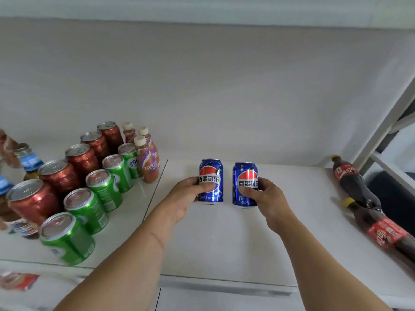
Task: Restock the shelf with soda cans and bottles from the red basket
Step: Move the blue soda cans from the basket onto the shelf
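Note:
Two blue Pepsi cans stand upright, side by side, near the middle of the white shelf. My left hand grips the left Pepsi can from its left side. My right hand grips the right Pepsi can from its right side. A small gap separates the two cans. Both cans appear to rest on the shelf surface. The red basket is out of view.
Rows of red cans and green cans fill the shelf's left part, with small Nescafe bottles behind and blue-labelled bottles at far left. Two cola bottles lie at the right edge, by a white frame.

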